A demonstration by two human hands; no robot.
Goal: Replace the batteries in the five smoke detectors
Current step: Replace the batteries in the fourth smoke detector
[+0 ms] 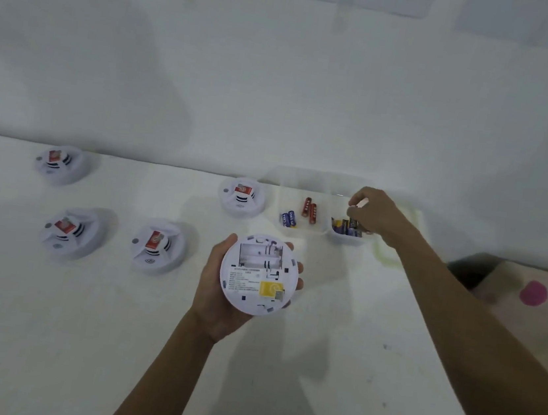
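Note:
My left hand (pixel 217 290) holds a round white smoke detector (pixel 259 274) upside down, and its battery bay is open and empty. Four more white detectors rest on the table: far left (pixel 60 164), front left (pixel 71 232), middle (pixel 157 246) and back centre (pixel 241 196). Each has a red tag on top. My right hand (pixel 373 214) reaches into the right-hand clear tub (pixel 341 238). Its fingers are curled and pinch a dark battery (pixel 354 223) among several purple and yellow ones. A small white piece (pixel 363 202) also shows in that hand.
A second clear tub (pixel 301 229) to the left holds two blue (pixel 288 218) and two red batteries (pixel 310 210). Both tubs stand against the white wall. The table's right edge drops to a brown surface with a pink object (pixel 533 292).

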